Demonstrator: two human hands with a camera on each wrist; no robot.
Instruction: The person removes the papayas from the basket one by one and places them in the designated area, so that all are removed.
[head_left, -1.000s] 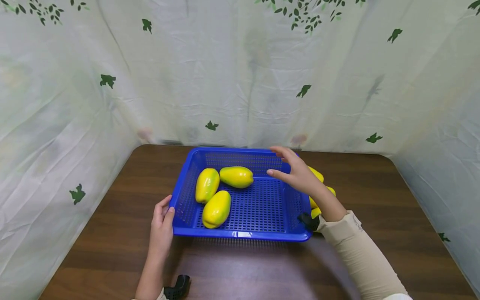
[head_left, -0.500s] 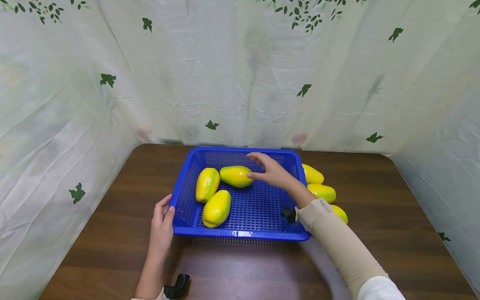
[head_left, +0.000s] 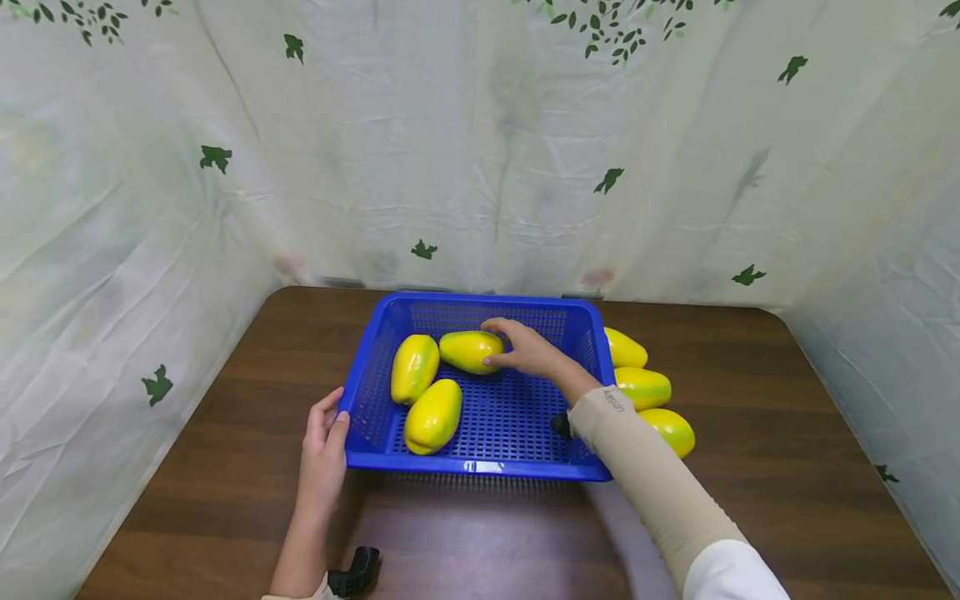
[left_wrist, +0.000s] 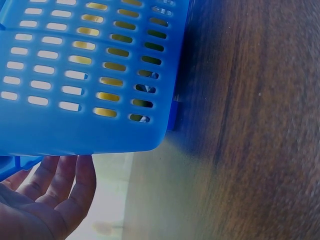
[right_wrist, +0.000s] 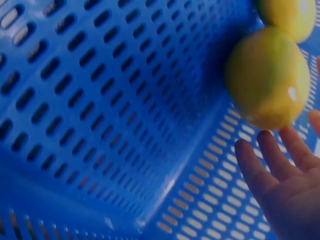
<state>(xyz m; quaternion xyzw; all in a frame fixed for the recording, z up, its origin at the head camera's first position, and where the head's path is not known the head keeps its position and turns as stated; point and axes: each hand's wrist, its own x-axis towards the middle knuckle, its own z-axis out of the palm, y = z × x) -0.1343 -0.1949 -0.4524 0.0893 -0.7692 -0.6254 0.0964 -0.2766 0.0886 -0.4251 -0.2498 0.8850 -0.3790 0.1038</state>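
A blue perforated plastic basket (head_left: 480, 468) stands on the table with three yellow-green papayas inside. My left hand (head_left: 324, 454) grips its left rim, thumb on top and fingers on the outer side. Inside the basket, my right hand (head_left: 528, 350) reaches over the right wall to the rear papaya (head_left: 467, 352). Its thumb and fingers spread about that fruit's right end, and the right wrist view shows the fingertips (right_wrist: 265, 137) right at the papaya's skin. To the left lie the second papaya (head_left: 414, 369) and, nearer the front, the third papaya (head_left: 433, 417).
Outside the basket's right wall, three more papayas (head_left: 643, 388) lie in a row, partly hidden by the basket and sleeve. The brown wooden table (head_left: 480, 542) ends at the back against a pale patterned curtain (head_left: 480, 167). A black wrist-camera mount (head_left: 356, 572) shows at the left wrist.
My right hand has moved left and down from above the basket's right side to the rear papaya. The papayas outside have come into fuller view. My left hand has stayed at the rim.
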